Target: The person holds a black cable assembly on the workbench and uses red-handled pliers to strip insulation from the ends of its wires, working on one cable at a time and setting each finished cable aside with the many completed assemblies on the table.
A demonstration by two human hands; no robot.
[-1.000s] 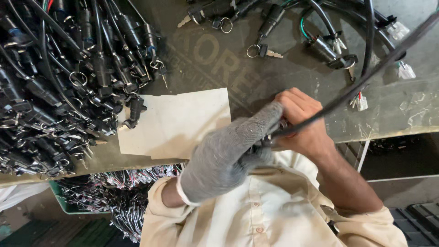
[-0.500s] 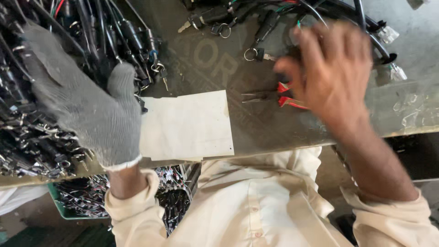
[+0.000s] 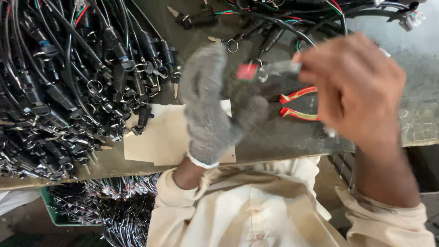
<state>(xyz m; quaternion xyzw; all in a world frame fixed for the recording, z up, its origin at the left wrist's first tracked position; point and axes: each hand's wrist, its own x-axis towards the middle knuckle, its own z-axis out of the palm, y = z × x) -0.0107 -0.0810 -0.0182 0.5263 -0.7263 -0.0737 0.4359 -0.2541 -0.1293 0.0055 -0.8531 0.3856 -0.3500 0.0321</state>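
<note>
Both hands had come together over the bench since half a second earlier: the bare right hand (image 3: 354,89) pinched a blurred key with a red tag (image 3: 263,70), while the gloved left hand (image 3: 215,103) was curled loosely beside it. Red-handled pliers (image 3: 297,105) lay beneath on the worn, scuffed table (image 3: 420,77), with cardboard (image 3: 160,137) and heaped black wire harnesses (image 3: 59,87) to the left.

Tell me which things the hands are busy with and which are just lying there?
Busy with:
gloved left hand
bare right hand
small red and silver part, blurred, between them

Lying about:
red-handled pliers
paper sheet
pile of black cables
keys
green bin under the table
</note>
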